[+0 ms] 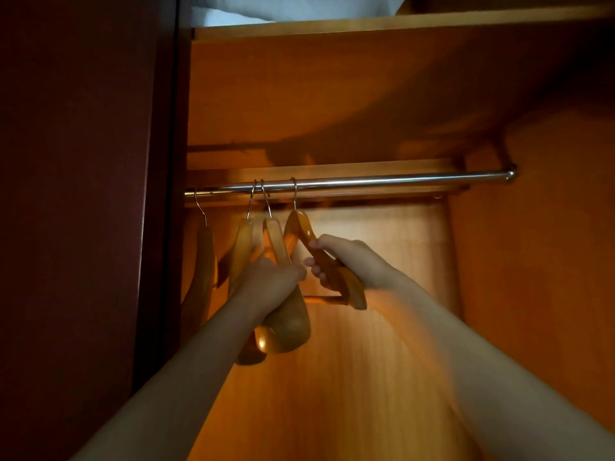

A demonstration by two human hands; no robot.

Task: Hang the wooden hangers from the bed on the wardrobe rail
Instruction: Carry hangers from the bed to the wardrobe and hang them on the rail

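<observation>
A chrome wardrobe rail (382, 181) runs across the open wardrobe. Several wooden hangers hook over its left part. The rightmost hanger (301, 229) hangs by its metal hook, and my right hand (349, 261) grips its right arm. My left hand (269, 284) is closed around the arms of the two middle hangers (274, 234), whose rounded ends stick out below my wrist. Another hanger (204, 257) hangs alone at the far left, touched by neither hand.
A dark red wardrobe door (83, 211) stands at the left. A wooden shelf (366, 26) sits above the rail with pale blue bedding (283, 6) on it. The rail's right stretch carries no hangers. Orange wood side and back panels enclose the space.
</observation>
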